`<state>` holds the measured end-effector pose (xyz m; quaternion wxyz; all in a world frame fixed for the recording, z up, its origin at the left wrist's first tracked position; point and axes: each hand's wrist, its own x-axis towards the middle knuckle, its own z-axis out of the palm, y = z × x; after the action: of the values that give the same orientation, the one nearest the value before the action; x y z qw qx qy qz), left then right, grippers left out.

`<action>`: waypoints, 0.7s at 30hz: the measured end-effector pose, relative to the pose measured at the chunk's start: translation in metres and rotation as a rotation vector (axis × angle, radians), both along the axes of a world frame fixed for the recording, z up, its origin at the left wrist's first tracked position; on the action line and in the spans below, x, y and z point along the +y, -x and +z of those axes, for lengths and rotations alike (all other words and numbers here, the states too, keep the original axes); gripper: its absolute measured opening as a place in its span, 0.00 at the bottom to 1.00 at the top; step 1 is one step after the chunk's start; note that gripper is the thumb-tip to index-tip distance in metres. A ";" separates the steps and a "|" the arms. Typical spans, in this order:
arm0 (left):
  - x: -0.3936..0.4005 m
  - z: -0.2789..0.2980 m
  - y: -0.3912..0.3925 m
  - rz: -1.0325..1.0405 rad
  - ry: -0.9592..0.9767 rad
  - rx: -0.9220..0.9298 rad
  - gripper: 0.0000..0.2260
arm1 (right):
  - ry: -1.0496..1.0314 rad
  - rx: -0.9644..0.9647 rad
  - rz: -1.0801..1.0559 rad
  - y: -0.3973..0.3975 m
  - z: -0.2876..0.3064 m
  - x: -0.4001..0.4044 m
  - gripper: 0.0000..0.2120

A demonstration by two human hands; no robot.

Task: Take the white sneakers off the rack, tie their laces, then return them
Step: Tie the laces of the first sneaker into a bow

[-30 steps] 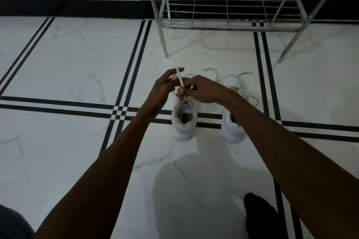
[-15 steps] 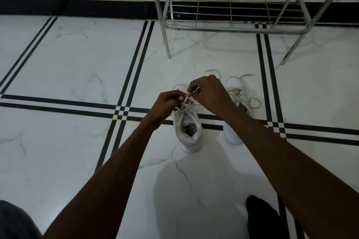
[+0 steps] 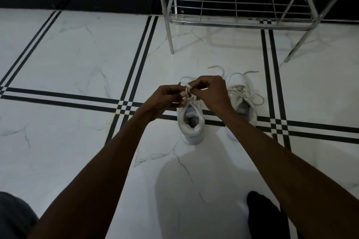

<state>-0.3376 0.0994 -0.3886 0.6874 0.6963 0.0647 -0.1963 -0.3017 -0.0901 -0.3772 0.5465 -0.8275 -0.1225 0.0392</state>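
Note:
Two white sneakers stand side by side on the marble floor, heels toward me. The left sneaker [image 3: 191, 128] has its laces [image 3: 188, 93] pulled up between my hands. My left hand [image 3: 165, 101] pinches one strand from the left. My right hand [image 3: 211, 93] pinches the lace from the right, just above the tongue, its fingers hiding the front of the shoe. The right sneaker [image 3: 242, 101] lies partly behind my right wrist, with loose lace ends trailing on the floor. The metal shoe rack [image 3: 239, 23] stands beyond the shoes, its lower shelf bare.
White marble tiles with black stripe lines cover the floor [image 3: 77, 60]. A black skirting band runs along the wall behind the rack. A dark-socked foot [image 3: 266, 217] rests at the bottom right, and a dark-clothed knee [image 3: 13, 215] shows at the bottom left.
My hands dropped from holding the lace high to working close over the left sneaker's tongue. The view has moved slightly nearer to the shoes.

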 end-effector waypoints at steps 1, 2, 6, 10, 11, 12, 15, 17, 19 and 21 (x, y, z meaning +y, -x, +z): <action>0.000 0.002 0.001 -0.017 0.002 -0.027 0.10 | 0.006 -0.015 0.003 0.000 0.001 0.000 0.04; -0.001 0.003 0.001 -0.025 -0.001 -0.050 0.11 | 0.012 -0.045 0.008 -0.001 0.002 0.001 0.04; 0.001 -0.001 0.000 0.008 -0.067 -0.090 0.08 | 0.043 -0.110 0.020 -0.002 0.003 0.005 0.04; 0.005 0.007 -0.008 0.060 -0.273 -0.240 0.10 | 0.030 -0.098 0.028 -0.005 0.000 0.001 0.04; 0.007 0.011 -0.011 0.048 -0.356 -0.277 0.11 | 0.015 -0.073 0.029 -0.005 0.000 0.001 0.04; 0.008 0.015 -0.014 0.013 -0.417 -0.281 0.11 | 0.005 -0.047 0.030 -0.005 0.000 0.000 0.05; 0.007 0.026 -0.015 -0.062 -0.313 -0.092 0.12 | -0.055 0.063 0.003 -0.006 -0.004 -0.004 0.07; 0.013 0.030 -0.009 0.173 -0.064 -0.091 0.10 | -0.211 0.195 -0.026 -0.008 -0.007 -0.012 0.07; 0.028 0.035 -0.005 0.426 0.184 -0.061 0.12 | -0.323 0.303 -0.032 -0.009 -0.006 -0.020 0.08; 0.036 0.039 -0.001 0.476 0.247 -0.020 0.16 | -0.375 0.380 -0.001 -0.006 -0.002 -0.021 0.09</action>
<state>-0.3363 0.1359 -0.3499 0.7944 0.5744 0.1953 -0.0287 -0.2956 -0.1109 -0.3792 0.7033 -0.6898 -0.0223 0.1702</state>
